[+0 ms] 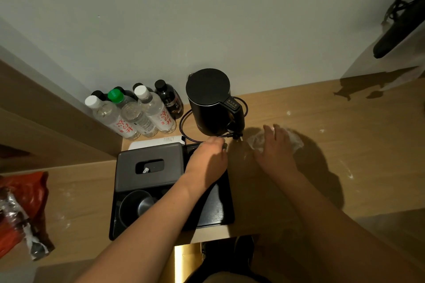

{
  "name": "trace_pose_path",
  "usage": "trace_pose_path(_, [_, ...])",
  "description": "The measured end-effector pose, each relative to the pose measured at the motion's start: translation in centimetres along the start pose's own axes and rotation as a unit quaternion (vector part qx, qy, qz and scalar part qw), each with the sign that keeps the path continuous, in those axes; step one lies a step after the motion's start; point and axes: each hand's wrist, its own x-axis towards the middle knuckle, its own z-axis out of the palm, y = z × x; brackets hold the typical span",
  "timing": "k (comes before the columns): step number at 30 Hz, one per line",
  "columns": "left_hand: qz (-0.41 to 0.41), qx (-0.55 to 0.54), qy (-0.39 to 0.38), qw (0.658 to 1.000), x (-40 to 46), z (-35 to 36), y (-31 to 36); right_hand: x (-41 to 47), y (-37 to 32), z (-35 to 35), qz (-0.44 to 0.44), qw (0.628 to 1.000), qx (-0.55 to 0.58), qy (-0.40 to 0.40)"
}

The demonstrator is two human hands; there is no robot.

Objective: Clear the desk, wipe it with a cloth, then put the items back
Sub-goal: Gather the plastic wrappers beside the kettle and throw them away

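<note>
Up close, my right hand [277,145] presses a cloth [292,139] flat on the smeared wooden table [345,145]; my left hand [208,156] pinches the kettle [209,101] cord [184,122] by the pale wall [207,18].

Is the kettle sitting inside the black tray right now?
No, the kettle stands on the bare wooden desk behind the black tray, beside the bottles.

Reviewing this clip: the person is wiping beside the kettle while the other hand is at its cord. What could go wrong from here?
1. The left hand appears to pinch the kettle's cord, which loops round the kettle; a tug might drag or tip it.
2. The right hand presses the cloth close to the plug; a damp cloth could wet it.
3. The bottles stand packed together; a shifted kettle might topple them.
</note>
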Motion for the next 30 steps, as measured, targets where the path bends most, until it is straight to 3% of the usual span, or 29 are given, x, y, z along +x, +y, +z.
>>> trace_pose_path(6, [0.014, 0.022, -0.024, 0.999, 1.9, 1.0, 0.9, 3.8, 3.5, 1.3, 0.052, 0.993, -0.082, -0.074])
trace_pose_path(12, [0.013, 0.056, -0.032, 0.998, 3.6, 2.3, 1.5, 5.9, 5.4, 3.7, 0.053, 0.992, -0.043, -0.106])
trace_pose_path(17, [0.018, 0.053, -0.025, 0.998, 4.3, 3.5, 1.5, 6.5, 5.9, 4.5, 0.029, 0.995, -0.067, -0.069])
trace_pose_path(23, [0.004, 0.030, -0.007, 1.000, 4.0, 3.5, 1.5, 4.3, 4.5, 2.8, 0.011, 0.994, -0.006, -0.107])
trace_pose_path(30, [-0.066, -0.029, 0.018, 0.997, 1.3, 1.5, 0.6, -1.1, 2.8, -0.5, -0.050, 0.997, 0.055, -0.028])
